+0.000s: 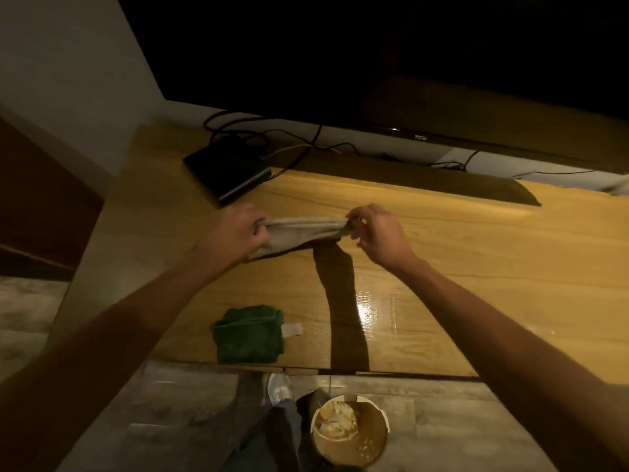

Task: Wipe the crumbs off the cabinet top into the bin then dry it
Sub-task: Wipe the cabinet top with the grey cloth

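A pale beige cloth (303,229) is stretched between both hands just above the wooden cabinet top (459,267). My left hand (235,233) pinches its left end and my right hand (377,229) pinches its right end. A folded green cloth (250,333) with a white tag lies near the cabinet's front edge, apart from both hands. On the floor below the front edge stands a round bin (350,434) holding crumpled pale scraps. A glossy patch shines on the wood to the right of the green cloth.
A black set-top box (226,168) with cables sits at the back left of the cabinet. A dark television (408,80) stands on its long base (425,185) along the back. My shoe (279,390) and trouser leg show on the tiled floor beside the bin.
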Action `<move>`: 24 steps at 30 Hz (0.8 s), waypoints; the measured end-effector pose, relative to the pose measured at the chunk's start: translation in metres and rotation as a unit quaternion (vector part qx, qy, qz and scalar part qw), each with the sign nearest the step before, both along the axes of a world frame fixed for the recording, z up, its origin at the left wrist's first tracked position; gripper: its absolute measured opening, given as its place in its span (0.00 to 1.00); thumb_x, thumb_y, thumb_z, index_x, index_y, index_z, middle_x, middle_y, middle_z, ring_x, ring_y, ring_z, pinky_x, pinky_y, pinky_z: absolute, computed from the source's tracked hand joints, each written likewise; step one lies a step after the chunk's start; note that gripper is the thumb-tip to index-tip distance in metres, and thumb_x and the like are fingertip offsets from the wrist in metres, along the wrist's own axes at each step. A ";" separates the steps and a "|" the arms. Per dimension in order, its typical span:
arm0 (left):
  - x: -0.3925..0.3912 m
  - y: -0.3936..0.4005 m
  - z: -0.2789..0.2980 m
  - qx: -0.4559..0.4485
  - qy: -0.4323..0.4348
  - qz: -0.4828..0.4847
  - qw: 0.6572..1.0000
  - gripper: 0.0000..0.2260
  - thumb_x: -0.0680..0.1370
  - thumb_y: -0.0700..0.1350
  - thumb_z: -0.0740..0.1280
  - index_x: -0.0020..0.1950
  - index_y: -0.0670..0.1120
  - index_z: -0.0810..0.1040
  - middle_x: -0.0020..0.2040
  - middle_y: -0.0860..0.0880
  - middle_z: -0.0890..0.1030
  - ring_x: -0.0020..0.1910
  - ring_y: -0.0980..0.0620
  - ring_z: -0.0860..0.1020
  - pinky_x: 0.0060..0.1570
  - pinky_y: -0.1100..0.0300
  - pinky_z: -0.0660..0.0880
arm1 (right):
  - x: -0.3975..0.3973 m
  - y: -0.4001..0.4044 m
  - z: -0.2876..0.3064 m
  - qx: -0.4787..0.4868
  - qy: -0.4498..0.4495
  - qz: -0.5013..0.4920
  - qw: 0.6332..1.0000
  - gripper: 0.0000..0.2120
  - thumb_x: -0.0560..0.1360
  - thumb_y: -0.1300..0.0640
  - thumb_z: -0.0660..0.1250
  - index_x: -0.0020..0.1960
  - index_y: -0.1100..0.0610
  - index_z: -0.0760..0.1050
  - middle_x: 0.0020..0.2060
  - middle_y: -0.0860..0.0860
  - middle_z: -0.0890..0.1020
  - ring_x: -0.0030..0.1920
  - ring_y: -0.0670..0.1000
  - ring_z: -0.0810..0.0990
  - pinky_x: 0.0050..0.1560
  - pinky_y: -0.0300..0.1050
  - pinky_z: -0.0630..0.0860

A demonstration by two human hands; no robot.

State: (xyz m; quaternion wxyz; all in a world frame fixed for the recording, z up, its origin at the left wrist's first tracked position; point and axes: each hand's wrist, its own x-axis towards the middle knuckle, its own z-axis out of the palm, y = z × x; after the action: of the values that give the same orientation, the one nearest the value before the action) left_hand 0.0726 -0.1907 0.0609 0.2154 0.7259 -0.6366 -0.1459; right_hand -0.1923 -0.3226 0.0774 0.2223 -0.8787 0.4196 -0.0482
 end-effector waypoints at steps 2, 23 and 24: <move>-0.010 -0.025 0.028 -0.032 -0.003 -0.021 0.999 0.10 0.76 0.38 0.67 0.55 0.40 0.85 0.47 0.41 0.82 0.45 0.44 0.79 0.46 0.48 0.77 | -0.012 -0.020 0.020 -0.031 -0.006 -0.032 0.999 0.11 0.80 0.62 0.67 0.62 0.57 0.79 0.56 0.54 0.78 0.51 0.54 0.81 0.52 0.49 0.82; -0.212 0.170 -0.083 0.055 -0.065 -0.195 0.977 0.05 0.69 0.40 0.72 0.45 0.45 0.83 0.45 0.48 0.81 0.50 0.47 0.79 0.41 0.61 0.73 | -0.241 0.212 -0.085 0.101 0.013 -0.158 0.982 0.16 0.75 0.68 0.68 0.59 0.54 0.82 0.54 0.50 0.79 0.54 0.52 0.80 0.56 0.48 0.78; -0.212 0.171 -0.084 0.042 -0.070 -0.186 0.979 0.04 0.71 0.43 0.70 0.44 0.45 0.83 0.44 0.49 0.81 0.50 0.48 0.78 0.41 0.61 0.73 | -0.242 0.215 -0.087 0.091 0.020 -0.168 0.981 0.15 0.75 0.65 0.68 0.58 0.52 0.82 0.54 0.49 0.78 0.53 0.51 0.80 0.53 0.47 0.78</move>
State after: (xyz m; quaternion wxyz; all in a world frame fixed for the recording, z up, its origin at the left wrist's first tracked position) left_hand -0.1390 -0.0198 -0.0233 0.1088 0.6119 -0.7673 -0.1584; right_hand -0.4343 -0.1079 -0.0095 0.2819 -0.7724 0.5685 -0.0287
